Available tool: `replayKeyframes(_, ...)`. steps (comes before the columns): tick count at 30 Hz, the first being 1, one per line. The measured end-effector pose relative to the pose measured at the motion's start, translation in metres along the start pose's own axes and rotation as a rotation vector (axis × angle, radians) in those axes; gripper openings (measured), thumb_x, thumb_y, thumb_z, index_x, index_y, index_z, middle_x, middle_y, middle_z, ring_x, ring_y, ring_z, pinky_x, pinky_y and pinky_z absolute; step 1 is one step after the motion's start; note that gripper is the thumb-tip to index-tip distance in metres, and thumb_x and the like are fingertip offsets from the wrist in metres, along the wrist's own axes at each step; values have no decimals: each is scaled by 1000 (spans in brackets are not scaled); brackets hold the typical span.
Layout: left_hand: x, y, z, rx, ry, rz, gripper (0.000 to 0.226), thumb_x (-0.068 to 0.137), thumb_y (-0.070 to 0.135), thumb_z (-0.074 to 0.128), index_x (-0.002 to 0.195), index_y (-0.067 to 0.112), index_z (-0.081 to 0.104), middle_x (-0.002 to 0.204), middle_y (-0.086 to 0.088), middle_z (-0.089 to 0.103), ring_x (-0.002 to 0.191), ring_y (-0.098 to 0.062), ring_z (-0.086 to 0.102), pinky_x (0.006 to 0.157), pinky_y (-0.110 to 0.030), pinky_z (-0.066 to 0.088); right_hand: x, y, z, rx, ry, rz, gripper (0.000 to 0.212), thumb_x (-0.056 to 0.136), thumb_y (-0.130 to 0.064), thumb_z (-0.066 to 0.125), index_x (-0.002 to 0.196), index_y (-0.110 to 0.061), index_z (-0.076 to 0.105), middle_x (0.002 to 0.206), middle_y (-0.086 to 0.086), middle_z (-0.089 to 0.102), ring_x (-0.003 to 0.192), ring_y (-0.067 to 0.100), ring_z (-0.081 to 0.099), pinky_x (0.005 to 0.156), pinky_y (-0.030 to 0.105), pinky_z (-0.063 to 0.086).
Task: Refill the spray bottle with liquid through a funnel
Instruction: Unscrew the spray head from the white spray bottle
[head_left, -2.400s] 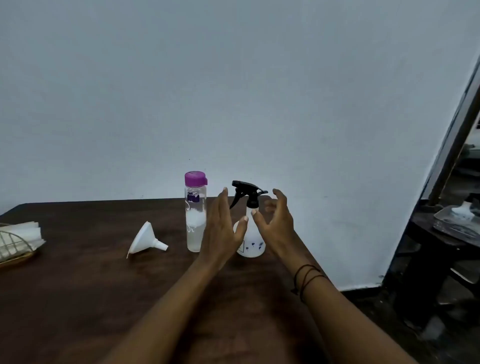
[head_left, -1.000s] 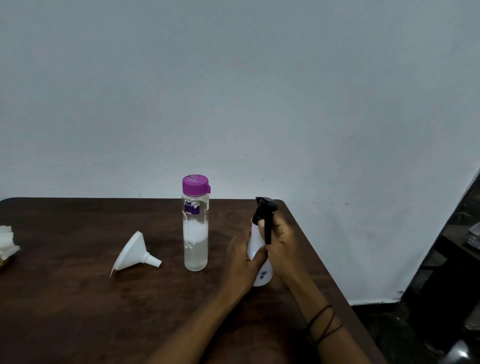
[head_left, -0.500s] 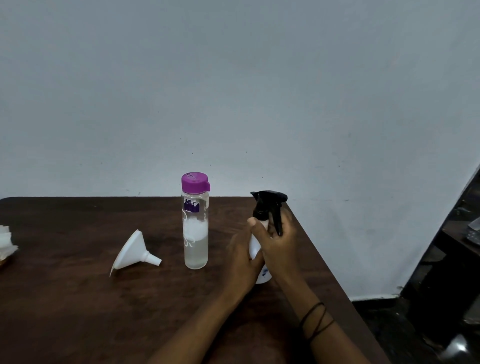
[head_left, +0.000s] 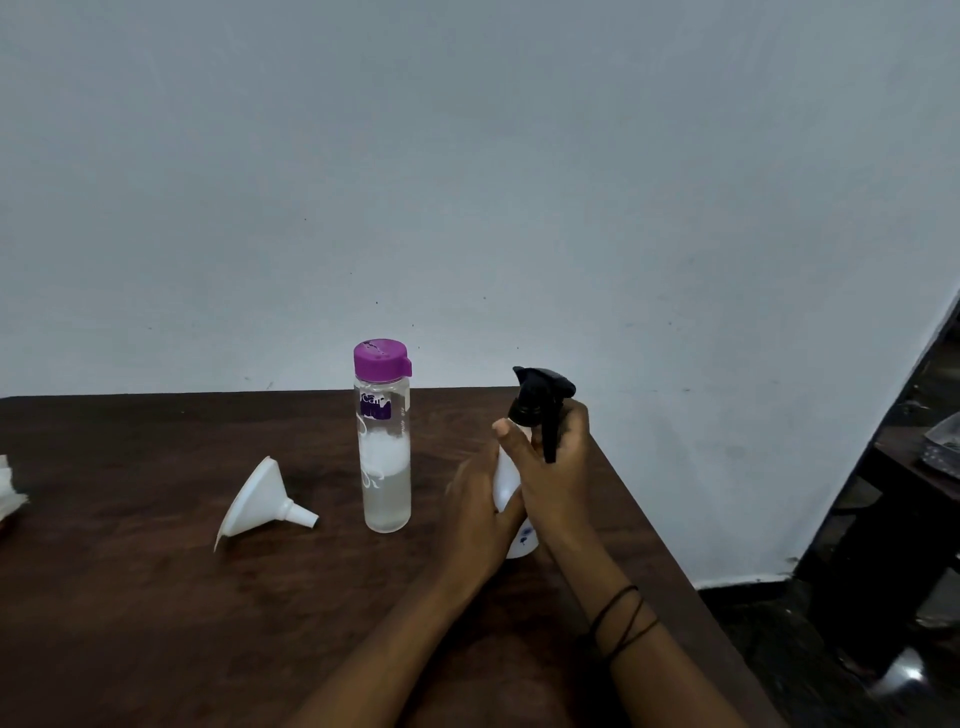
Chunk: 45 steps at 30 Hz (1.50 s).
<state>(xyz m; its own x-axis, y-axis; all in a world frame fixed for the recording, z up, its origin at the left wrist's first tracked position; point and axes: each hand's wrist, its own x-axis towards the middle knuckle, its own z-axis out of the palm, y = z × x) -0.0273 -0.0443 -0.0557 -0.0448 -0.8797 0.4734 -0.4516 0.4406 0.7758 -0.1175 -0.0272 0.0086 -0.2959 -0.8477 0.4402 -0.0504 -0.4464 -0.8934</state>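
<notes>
Gripping 1 white spray bottle (head_left: 506, 480) near table's (head_left: 156, 597) right edge: left hand (head_left: 480, 519) round body, right hand (head_left: 558, 467) round neck by black trigger head (head_left: 540, 397). Also 1 funnel (head_left: 257, 501) lying sideways, 1 purple-capped water bottle (head_left: 384, 441) upright.

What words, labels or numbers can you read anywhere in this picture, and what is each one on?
"Cai" or similar: white letters above a purple patch on the clear bottle with the purple cap; partly cut off, so the reading is uncertain.
Small vertical print beside that patch on the same bottle: too small to read.
Small blue mark low on the white spray bottle: blurred, not readable as text.
The funnel shows no text.
</notes>
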Motion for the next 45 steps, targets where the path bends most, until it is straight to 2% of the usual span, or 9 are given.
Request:
replayKeyframes(4, 1, 7, -3, 22, -30, -28, 20, 91, 41, 59, 97, 22, 62, 90, 17, 64, 90, 3, 61, 80, -13, 44, -1, -2, 0, -5, -5, -28, 18, 90, -15, 72, 101, -26, 65, 95, -4, 71, 88, 1, 67, 71, 10, 50)
replayKeyframes(8, 4, -2, 5, 52, 40, -27, 49, 93, 65, 44, 77, 22, 60, 76, 13, 61, 79, -3, 63, 73, -25, 48, -2, -1, 0, -15, -58, -46, 17, 95, -12, 65, 104, -25, 67, 100, 6, 71, 91, 11, 67, 74, 11, 50)
replayKeyframes(11, 0, 6, -2, -20, -35, 24, 10, 96, 21, 61, 98, 14, 67, 92, 6, 70, 90, 5, 62, 82, -22, 51, -4, -4, 3, -12, -42, -76, 39, 88, -13, 74, 125, -15, 60, 114, -5, 68, 103, -3, 65, 81, 10, 49)
replayKeyframes(13, -1, 6, -6, -92, -86, 27, 17, 95, 9, 61, 108, 1, 68, 103, -12, 72, 93, 8, 63, 92, -34, 51, -5, -5, 4, -12, -1, -81, 36, 87, -12, 75, 120, -16, 60, 109, -11, 68, 98, -8, 65, 78, 8, 49)
replayKeyframes(21, -2, 11, -8, -25, -8, 72, 28, 94, 47, 57, 117, 31, 55, 109, 19, 63, 105, 1, 59, 90, -28, 50, -5, -14, -1, -46, 44, -59, 21, 100, -21, 57, 96, -41, 60, 95, -16, 69, 91, -10, 64, 75, 7, 47)
replayKeyframes(25, -6, 10, -9, -28, 8, 52, 31, 93, 38, 64, 108, 57, 44, 104, 36, 51, 104, 22, 48, 87, -8, 35, 1, -24, -6, -118, 70, -125, 13, 95, -22, 66, 107, -27, 66, 97, -12, 71, 93, -6, 65, 76, 7, 49)
replayKeyframes(32, -5, 5, -4, -42, -25, -23, 58, 85, 69, 52, 128, 30, 52, 123, 9, 61, 113, -10, 59, 99, -43, 49, 14, -66, -18, -79, 117, -267, 22, 87, -12, 75, 92, -31, 65, 83, -13, 69, 77, -3, 66, 70, 11, 51)
replayKeyframes(38, -4, 10, -9, 8, -29, 3, 43, 90, 52, 60, 125, 30, 50, 116, 15, 58, 104, -4, 55, 94, -35, 51, 32, -101, -33, 42, 286, -392, 16, 86, -21, 76, 99, -25, 67, 89, 0, 72, 78, 19, 71, 76, 47, 60)
replayKeyframes(45, -4, 13, -11, 41, -26, -6, 44, 91, 50, 60, 127, 26, 51, 112, 16, 52, 100, -3, 51, 90, -27, 46, 45, -117, -42, 159, 365, -433, 29, 87, -15, 76, 107, -1, 61, 103, 30, 66, 83, 30, 68, 68, 33, 59)
